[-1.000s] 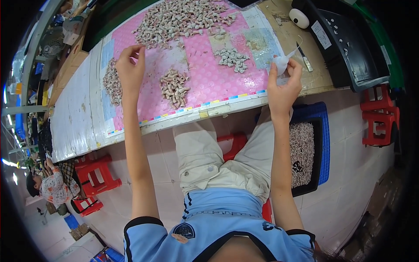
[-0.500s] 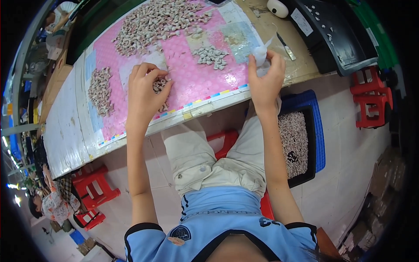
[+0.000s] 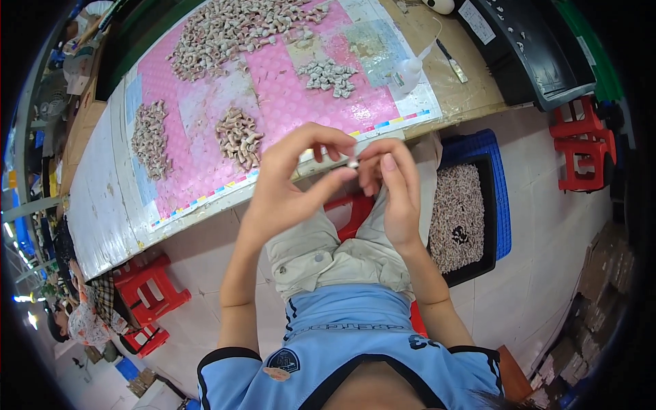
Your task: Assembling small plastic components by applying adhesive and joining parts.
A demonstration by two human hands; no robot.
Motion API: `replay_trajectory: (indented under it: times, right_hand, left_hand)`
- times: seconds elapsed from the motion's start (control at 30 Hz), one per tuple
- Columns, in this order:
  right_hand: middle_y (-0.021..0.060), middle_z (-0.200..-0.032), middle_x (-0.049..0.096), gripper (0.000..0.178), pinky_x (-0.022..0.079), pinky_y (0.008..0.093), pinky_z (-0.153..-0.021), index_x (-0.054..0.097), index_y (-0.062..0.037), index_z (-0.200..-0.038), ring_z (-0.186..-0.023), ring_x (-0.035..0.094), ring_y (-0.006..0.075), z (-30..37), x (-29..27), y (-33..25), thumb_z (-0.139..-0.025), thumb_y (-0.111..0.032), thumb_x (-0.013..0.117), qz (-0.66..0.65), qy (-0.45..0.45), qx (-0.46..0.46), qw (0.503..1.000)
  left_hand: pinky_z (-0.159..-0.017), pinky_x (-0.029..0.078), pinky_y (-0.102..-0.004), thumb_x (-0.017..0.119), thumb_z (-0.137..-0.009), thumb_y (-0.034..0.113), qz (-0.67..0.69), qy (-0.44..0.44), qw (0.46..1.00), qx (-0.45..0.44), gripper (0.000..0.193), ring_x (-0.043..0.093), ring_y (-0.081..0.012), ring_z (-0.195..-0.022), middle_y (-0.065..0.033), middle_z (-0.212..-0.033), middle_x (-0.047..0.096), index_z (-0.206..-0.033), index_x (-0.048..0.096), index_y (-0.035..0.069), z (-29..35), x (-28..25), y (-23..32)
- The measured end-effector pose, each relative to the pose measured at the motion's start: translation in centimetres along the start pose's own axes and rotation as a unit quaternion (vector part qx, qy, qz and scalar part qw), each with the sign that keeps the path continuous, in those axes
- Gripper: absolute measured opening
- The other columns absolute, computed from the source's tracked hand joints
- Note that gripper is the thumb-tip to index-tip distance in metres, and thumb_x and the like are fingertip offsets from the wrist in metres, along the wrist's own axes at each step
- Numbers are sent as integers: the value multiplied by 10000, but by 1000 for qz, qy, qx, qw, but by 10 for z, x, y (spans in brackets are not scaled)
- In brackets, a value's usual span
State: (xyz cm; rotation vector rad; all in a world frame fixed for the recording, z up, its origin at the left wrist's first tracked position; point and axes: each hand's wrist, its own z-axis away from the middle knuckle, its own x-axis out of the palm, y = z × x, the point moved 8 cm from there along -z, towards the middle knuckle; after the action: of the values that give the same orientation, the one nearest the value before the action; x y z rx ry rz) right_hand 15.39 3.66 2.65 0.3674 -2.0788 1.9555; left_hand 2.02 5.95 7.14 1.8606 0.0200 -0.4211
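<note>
I've got left fingers (image 3: 326, 188) pinched on one small pale piece (image 3: 352, 164), seen against the near edge of the desk (image 3: 102, 201). Right fingers (image 3: 396, 181) curl just beside it; blurry, can't tell if they grip it too. Step in hand, my read: working that single piece between both hands. Next move calls for a light, steady pinch with both fingertips lined up. Beyond the fingers, leftward: small heap of tubular pieces (image 3: 239, 137). Farther, slightly left: grey-white cluster (image 3: 328, 77). Beyond, rightward: white bottle (image 3: 408, 74). Farthest, up left: big heap (image 3: 232, 31).
</note>
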Motion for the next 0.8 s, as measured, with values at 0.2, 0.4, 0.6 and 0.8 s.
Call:
replay_trajectory:
  times: [0.2,0.4,0.6,0.8]
  right_hand:
    - [9,-743,515,316,356,172,-534,513,-12,-892,-611,438,41,2,16,10,-948,-271,341,-105,-64,143,982]
    - [8,-697,490,294,324,164,-504,485,-25,-814,-563,399,35,4,10,10,-954,-260,376,-72,-76,93,990]
    - [-27,-607,352,339,228,194,-469,383,-61,-696,-525,271,44,0,7,12,-958,-276,382,-118,-60,50,990]
    - [-27,-602,361,358,227,194,-469,379,-64,-684,-527,280,43,3,7,14,-960,-292,373,-107,-93,56,988]
  left_hand:
    - [-687,399,-277,708,-668,99,22,4,998,52,284,518,-168,-844,-56,-915,576,-932,618,47,1,21,0]
    - [-702,388,-269,701,-679,115,106,-6,992,71,290,500,-165,-849,-59,-925,555,-948,614,51,-13,10,-6]
    - [-732,428,-353,613,-719,11,-303,155,939,46,182,525,-277,-815,-122,-830,550,-900,595,4,-35,-26,-38]
    - [-694,439,-360,603,-718,-1,-282,183,941,23,126,542,-274,-751,-129,-801,570,-842,585,-17,-35,-28,-46]
